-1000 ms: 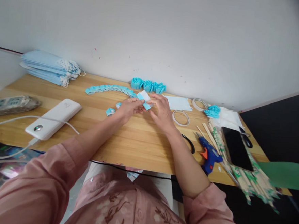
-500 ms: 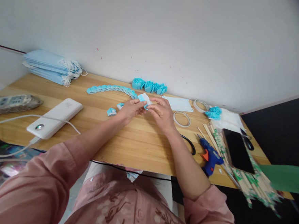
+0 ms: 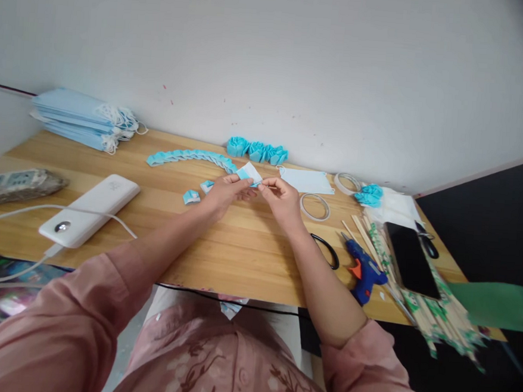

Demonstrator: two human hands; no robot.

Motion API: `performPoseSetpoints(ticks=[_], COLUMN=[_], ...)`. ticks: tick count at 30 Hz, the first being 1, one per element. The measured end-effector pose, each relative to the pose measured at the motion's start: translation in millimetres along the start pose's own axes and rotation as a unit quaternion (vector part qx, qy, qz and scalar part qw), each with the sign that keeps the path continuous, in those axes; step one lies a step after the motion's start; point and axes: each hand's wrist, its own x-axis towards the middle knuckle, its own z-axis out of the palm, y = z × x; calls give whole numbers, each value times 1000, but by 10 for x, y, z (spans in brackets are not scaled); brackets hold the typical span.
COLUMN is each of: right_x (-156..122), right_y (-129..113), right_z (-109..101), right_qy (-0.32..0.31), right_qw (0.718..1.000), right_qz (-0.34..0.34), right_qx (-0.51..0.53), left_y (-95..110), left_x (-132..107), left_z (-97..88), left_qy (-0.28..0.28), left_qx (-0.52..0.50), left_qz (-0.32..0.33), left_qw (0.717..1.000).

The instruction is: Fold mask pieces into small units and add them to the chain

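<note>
Between my hands is a small folded piece of blue-and-white mask fabric (image 3: 250,172), held just above the table. My left hand (image 3: 228,195) pinches its lower left side with thumb on top. The fingertips of my right hand (image 3: 282,201) are pressed together at its right corner. Beyond my left hand lies a curved row of folded blue pieces (image 3: 188,155). Two small folded pieces, one of them a blue-and-white piece (image 3: 191,197), lie left of that hand. Three blue fabric flowers (image 3: 257,151) sit against the wall. A flat face mask (image 3: 308,181) rests past my right hand.
Tape rolls (image 3: 315,207), a blue glue gun (image 3: 362,269) and a black-handled tool (image 3: 328,250) lie right. Farther right are a phone (image 3: 412,259), wrapped sticks (image 3: 445,325) and another blue flower (image 3: 369,195). Stacked masks (image 3: 85,119), a power bank (image 3: 91,211) and a power strip (image 3: 18,186) lie left.
My right fingers have closed in to a tighter pinch at the fabric's right corner. The fabric has turned slightly, and the whole view has shifted a little.
</note>
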Motion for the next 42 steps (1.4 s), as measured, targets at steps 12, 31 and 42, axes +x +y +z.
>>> performPoseSetpoints(ticks=[12, 31, 42], right_x=[-4, 27, 43], right_y=[-57, 20, 76], right_z=[-10, 9, -36], right_qy=[23, 38, -44], right_qw=[999, 999, 994], right_qz=[1, 0, 42], right_qx=[-43, 4, 88], left_y=[-24, 3, 15], left_x=[14, -25, 13], left_z=[-4, 15, -17], left_qy=[-17, -27, 4], left_qx=[24, 78, 68], left_qz=[0, -12, 22], left_qw=[1000, 997, 997])
